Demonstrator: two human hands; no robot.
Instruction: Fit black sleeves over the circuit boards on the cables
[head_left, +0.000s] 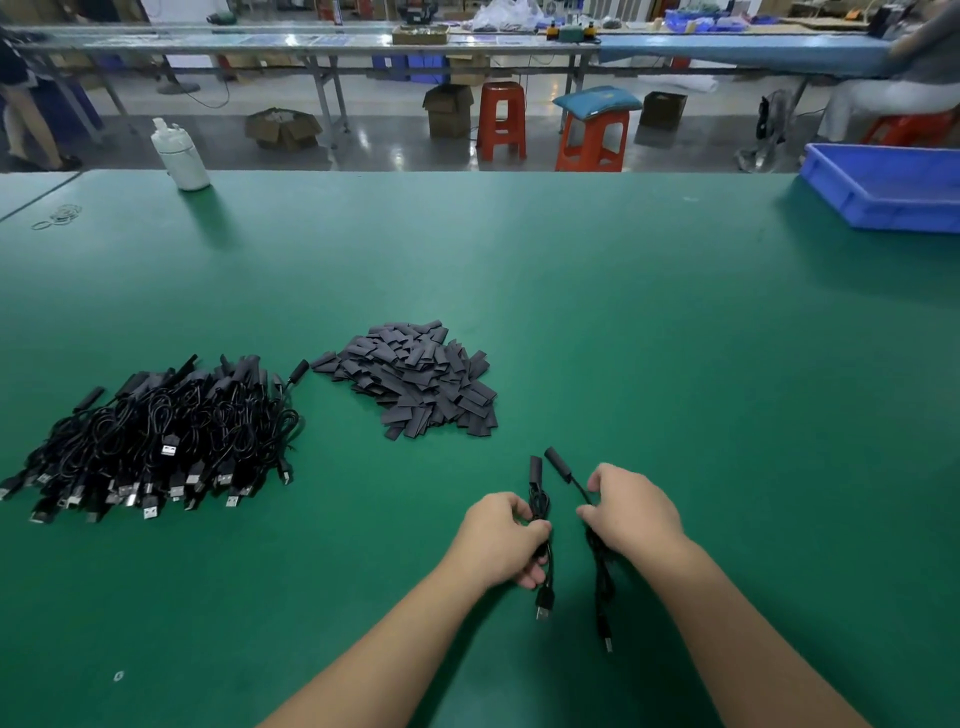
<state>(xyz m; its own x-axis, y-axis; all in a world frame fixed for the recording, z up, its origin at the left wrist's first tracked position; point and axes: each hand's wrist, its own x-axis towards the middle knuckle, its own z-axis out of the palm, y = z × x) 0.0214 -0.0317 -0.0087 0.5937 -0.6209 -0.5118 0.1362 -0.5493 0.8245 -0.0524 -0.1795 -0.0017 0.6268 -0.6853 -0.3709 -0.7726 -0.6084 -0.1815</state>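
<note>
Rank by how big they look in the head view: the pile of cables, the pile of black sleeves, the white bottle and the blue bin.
1. pile of cables
2. pile of black sleeves
3. blue bin, cut off by the frame edge and farther away, so its place is unsure
4. white bottle
</note>
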